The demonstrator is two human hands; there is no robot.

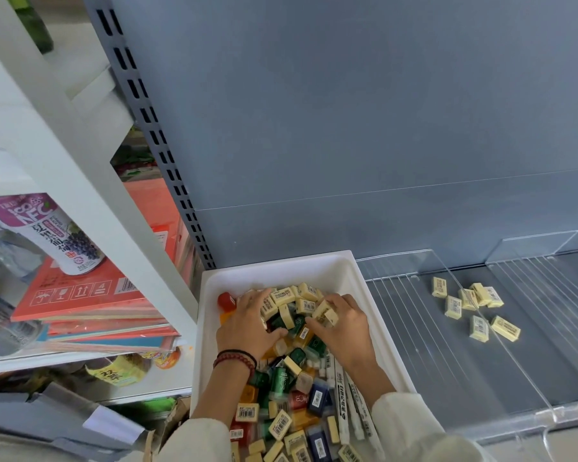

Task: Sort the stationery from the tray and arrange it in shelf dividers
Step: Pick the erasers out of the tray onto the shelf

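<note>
A white tray [357, 278] on the grey shelf holds several mixed stationery items: pale yellow erasers [309, 291], green, red, orange and blue small boxes [317, 398], and white pens [342, 391]. My left hand [247, 323] lies palm down in the pile at the tray's far left, fingers over yellow erasers. My right hand [339, 325] is beside it, its fingers closed around yellow erasers [326, 313]. To the right, several yellow erasers [471, 303] lie loose on the shelf floor between clear dividers [464, 295].
A white rack on the left carries a purple juice bottle [52, 233] on stacked orange paper packs [90, 305]. The grey back panel [347, 111] rises behind the tray. A clear front lip [514, 418] edges the shelf. Cardboard boxes [64, 418] sit at lower left.
</note>
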